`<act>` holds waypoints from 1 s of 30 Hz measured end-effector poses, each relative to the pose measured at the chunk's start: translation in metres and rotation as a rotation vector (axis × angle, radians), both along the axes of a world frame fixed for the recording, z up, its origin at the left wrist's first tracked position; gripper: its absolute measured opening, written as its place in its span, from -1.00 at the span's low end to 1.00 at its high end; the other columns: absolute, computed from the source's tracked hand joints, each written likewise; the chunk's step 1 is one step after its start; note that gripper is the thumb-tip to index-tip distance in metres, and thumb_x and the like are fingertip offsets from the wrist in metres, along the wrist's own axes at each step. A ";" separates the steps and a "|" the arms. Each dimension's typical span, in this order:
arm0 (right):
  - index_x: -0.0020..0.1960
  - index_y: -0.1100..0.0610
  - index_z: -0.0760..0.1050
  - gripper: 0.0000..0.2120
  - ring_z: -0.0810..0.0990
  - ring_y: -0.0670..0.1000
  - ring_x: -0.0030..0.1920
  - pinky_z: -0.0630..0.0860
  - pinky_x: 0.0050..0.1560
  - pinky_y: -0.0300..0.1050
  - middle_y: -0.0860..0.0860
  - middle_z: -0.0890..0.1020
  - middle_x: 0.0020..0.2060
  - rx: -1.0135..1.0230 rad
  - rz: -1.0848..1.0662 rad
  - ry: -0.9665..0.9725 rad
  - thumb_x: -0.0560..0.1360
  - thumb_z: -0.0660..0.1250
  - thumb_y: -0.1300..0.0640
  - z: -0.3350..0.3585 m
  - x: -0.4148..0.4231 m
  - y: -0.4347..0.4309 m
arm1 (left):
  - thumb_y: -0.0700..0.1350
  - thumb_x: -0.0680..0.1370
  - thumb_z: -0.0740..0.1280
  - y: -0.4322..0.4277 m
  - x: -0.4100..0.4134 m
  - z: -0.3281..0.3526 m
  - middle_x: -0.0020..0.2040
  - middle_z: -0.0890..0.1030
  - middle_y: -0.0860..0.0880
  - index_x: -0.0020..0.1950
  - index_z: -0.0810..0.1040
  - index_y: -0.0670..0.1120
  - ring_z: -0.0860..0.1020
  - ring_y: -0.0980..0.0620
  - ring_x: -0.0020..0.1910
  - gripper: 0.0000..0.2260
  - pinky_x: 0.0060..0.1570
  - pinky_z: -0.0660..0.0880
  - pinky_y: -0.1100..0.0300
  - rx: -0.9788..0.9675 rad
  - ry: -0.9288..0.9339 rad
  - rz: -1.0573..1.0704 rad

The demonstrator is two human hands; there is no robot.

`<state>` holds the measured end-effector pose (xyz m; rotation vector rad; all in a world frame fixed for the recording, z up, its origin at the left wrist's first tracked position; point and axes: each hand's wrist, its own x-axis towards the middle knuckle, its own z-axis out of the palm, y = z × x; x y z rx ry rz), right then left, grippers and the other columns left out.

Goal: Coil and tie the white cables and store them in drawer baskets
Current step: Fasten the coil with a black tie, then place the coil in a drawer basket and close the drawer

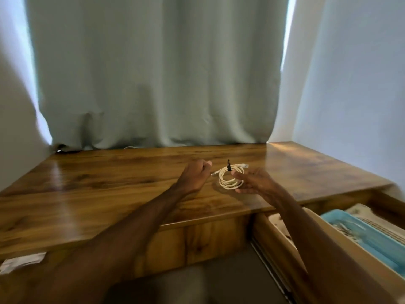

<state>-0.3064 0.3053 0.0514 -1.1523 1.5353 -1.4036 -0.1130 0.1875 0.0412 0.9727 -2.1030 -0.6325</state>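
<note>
Right hand (pixel 252 182) pinches the white cable (pixel 230 179), coiled mid-bench (pixel 109 176), left hand (pixel 197 173) curled beside its loose end (gripping it or not, I cannot tell): best keep the loops pinched flat while snugging the black tie (pixel 229 166) at its far side

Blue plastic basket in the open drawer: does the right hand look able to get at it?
Probably yes. The wooden drawer is pulled out, the blue plastic basket lies uncovered beside the right forearm, and nothing blocks the way. The right hand holds the coiled white cable.
</note>
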 end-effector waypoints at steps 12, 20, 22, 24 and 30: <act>0.11 0.35 0.60 -0.64 0.76 0.24 -0.04 0.71 -0.03 0.11 0.26 0.74 -0.06 0.009 -0.515 -0.089 0.44 0.58 0.16 -0.020 -0.155 0.163 | -0.01 0.60 0.26 0.116 -0.194 -0.012 0.13 0.61 -0.15 0.11 0.58 -0.14 0.55 -0.10 0.10 -0.76 0.10 0.55 -0.03 -0.271 -0.446 -0.378; 0.03 0.34 0.64 -0.65 0.76 0.16 -0.10 0.67 -0.31 -0.12 0.21 0.75 -0.13 0.052 -0.831 -0.141 0.44 0.58 0.07 -0.038 -0.246 0.233 | 0.01 0.64 0.25 0.142 -0.287 -0.027 0.32 0.50 -0.25 0.29 0.47 -0.21 0.44 -0.21 0.34 -0.65 0.27 0.47 -0.08 -0.356 -0.608 -0.421; 0.01 0.32 0.62 -0.63 0.75 0.13 -0.16 0.66 -0.29 -0.09 0.20 0.75 -0.15 0.077 -0.903 -0.150 0.43 0.59 0.03 -0.043 -0.267 0.240 | 0.00 0.64 0.26 0.148 -0.304 -0.028 0.32 0.49 -0.25 0.32 0.46 -0.22 0.43 -0.21 0.35 -0.64 0.25 0.48 -0.08 -0.390 -0.615 -0.425; 0.00 0.32 0.58 -0.61 0.71 0.12 -0.20 0.67 -0.22 -0.03 0.22 0.74 -0.15 0.094 -0.954 -0.162 0.42 0.61 0.04 -0.051 -0.287 0.240 | -0.01 0.63 0.27 0.154 -0.320 -0.030 0.31 0.50 -0.25 0.32 0.47 -0.23 0.43 -0.21 0.35 -0.63 0.22 0.50 -0.08 -0.421 -0.607 -0.422; 0.12 0.35 0.53 -0.55 0.73 0.15 -0.16 0.62 -0.43 -0.13 0.24 0.70 -0.03 0.173 -1.008 -0.197 0.42 0.61 0.10 -0.073 -0.324 0.220 | -0.02 0.60 0.30 0.154 -0.347 -0.036 0.31 0.50 -0.21 0.34 0.49 -0.20 0.39 -0.17 0.36 -0.62 0.20 0.52 -0.06 -0.594 -0.645 -0.399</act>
